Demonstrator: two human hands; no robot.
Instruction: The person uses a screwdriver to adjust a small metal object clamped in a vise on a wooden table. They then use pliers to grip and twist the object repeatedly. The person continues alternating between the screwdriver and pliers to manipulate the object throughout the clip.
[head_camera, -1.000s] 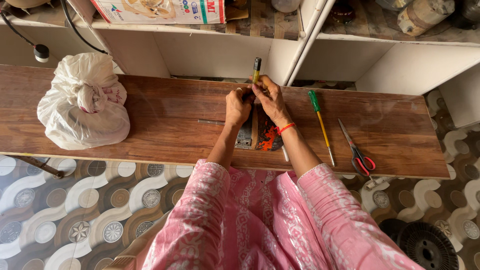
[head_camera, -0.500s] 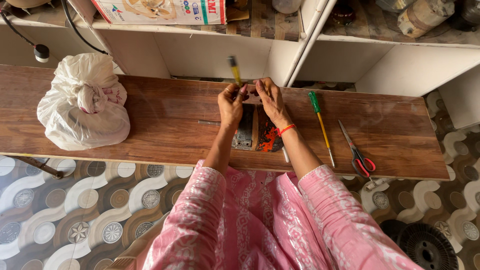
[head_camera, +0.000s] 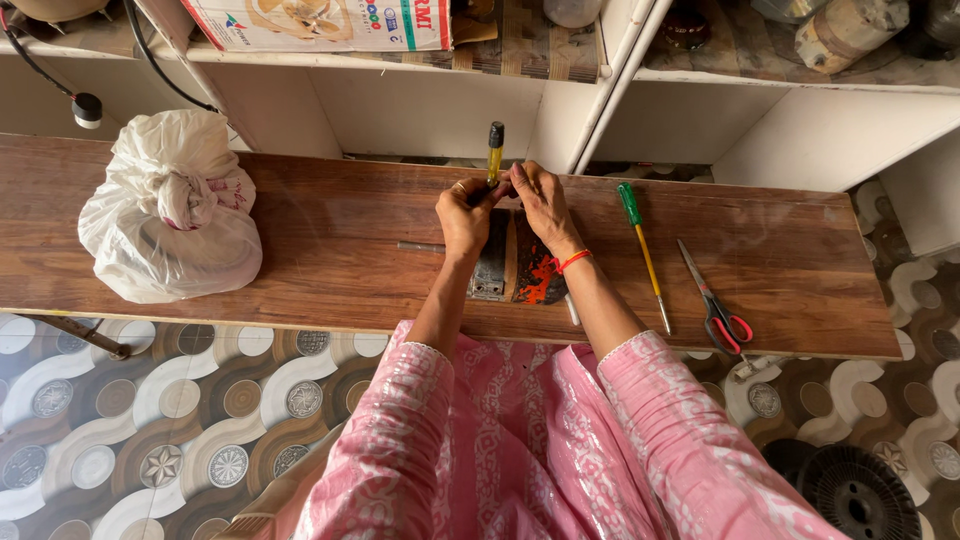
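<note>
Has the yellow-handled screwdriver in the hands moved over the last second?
Yes. The yellow-handled screwdriver swung slightly left, then back upright, judged against the shelf divider behind it.

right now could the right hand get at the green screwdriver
Probably yes. The green screwdriver lies flat on the board just beside the right hand, with nothing lying between them. But that hand is busy at the yellow screwdriver along with the left hand, so it would have to let go first.

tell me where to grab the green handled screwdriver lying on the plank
Judging by its pose, take the green handled screwdriver by the green handle at its far end, coming from above. It lies flat on the wooden plank, free, with the scissors beside its tip.
</note>
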